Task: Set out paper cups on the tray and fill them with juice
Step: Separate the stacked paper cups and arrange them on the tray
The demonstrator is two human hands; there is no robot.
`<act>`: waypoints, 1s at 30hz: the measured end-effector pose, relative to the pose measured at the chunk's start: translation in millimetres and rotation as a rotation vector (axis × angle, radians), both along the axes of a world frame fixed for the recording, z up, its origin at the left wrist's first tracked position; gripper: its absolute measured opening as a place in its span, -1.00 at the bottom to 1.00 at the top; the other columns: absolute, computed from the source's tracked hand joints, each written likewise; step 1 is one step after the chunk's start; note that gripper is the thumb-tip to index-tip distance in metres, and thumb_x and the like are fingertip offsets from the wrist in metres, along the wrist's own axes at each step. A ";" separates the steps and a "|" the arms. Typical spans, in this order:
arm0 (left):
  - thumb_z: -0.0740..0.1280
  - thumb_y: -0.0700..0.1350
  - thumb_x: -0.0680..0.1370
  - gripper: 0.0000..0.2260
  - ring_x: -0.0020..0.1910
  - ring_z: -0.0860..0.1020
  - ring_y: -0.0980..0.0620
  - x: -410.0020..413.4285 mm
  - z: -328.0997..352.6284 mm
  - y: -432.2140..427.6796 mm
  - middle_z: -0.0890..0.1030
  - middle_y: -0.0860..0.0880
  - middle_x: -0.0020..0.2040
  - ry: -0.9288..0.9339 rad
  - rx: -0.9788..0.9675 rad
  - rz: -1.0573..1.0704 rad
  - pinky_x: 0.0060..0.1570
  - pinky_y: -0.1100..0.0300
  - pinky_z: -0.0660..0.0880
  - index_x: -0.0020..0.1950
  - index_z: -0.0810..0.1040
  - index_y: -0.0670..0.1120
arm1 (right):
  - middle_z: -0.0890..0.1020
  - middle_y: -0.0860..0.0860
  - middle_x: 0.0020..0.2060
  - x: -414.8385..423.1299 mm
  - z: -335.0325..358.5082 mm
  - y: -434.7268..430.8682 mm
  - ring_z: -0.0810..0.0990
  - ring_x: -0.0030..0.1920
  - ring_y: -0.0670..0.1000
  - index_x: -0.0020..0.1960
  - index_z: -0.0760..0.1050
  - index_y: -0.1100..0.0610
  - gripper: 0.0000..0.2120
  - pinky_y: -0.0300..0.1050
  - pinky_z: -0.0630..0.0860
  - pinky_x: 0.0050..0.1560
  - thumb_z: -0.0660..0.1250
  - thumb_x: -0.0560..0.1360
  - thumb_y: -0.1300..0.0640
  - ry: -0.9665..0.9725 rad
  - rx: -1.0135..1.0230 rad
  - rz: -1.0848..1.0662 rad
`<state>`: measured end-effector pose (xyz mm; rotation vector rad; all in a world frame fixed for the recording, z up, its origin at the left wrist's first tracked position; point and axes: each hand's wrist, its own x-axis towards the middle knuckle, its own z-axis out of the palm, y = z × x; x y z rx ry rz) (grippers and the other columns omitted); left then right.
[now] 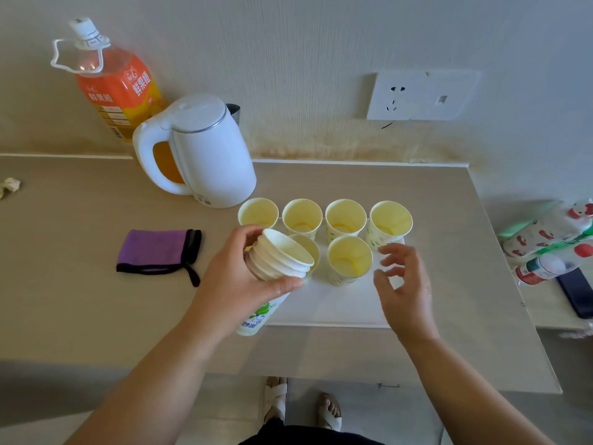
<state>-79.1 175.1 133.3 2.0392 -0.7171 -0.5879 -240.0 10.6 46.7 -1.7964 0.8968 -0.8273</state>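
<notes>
Several paper cups stand upright on a white tray [337, 306], most in a back row [346, 220] and two in front [349, 260]. One front cup is partly hidden behind a nested stack of paper cups [282, 258]. My left hand [244, 277] grips that stack, tilted with its open end toward the tray. Just right of the front cups, my right hand [401, 281] hovers over the tray with loosely spread fingers, holding nothing. An orange juice bottle [112, 81] with a white cap stands at the back left against the wall.
A white kettle [199, 152] stands just behind the tray's left corner. A purple cloth [157, 250] lies to the left. Packets and a dark phone [574, 293] lie at the right edge. The counter's front edge is near my feet.
</notes>
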 end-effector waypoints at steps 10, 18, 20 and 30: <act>0.59 0.09 0.23 -0.33 -0.04 0.51 0.27 -18.5 7.3 -18.9 0.51 0.29 -0.01 -0.219 0.030 -0.092 -0.12 0.49 0.40 0.27 0.43 0.06 | 0.48 -0.24 -0.33 39.9 73.4 30.1 0.39 -0.28 -0.18 -0.25 0.44 -0.11 -0.88 -0.42 0.31 -0.22 0.31 0.45 0.00 -0.018 -0.089 0.430; 0.58 0.09 0.25 -0.39 0.03 0.53 0.17 -17.6 1.4 -7.1 0.55 0.18 0.05 -0.207 0.024 -0.096 -0.02 0.24 0.48 0.24 0.45 0.08 | 0.53 -0.18 -0.11 33.4 81.7 22.4 0.46 -0.18 -0.23 -0.19 0.48 -0.15 -0.79 -0.42 0.36 -0.16 0.38 0.48 0.15 -0.076 0.011 0.352; 0.58 0.07 0.27 -0.40 0.02 0.52 0.22 -18.9 2.8 -7.1 0.55 0.19 0.04 -0.166 0.011 -0.076 -0.04 0.31 0.46 0.24 0.45 0.10 | 0.50 -0.14 0.07 33.1 81.3 24.8 0.48 0.00 -0.24 0.00 0.47 -0.17 -0.76 -0.34 0.41 -0.01 0.46 0.40 -0.01 -0.059 0.155 0.307; 0.58 0.05 0.26 -0.41 0.03 0.46 0.41 -28.0 10.1 -15.2 0.51 0.31 0.03 -0.112 -0.042 -0.139 -0.10 0.52 0.39 0.20 0.40 0.23 | 0.64 0.15 0.04 26.4 70.3 12.6 0.59 0.14 0.16 0.21 0.50 0.18 -0.33 0.03 0.52 0.14 0.60 0.18 -0.04 -0.428 0.666 0.395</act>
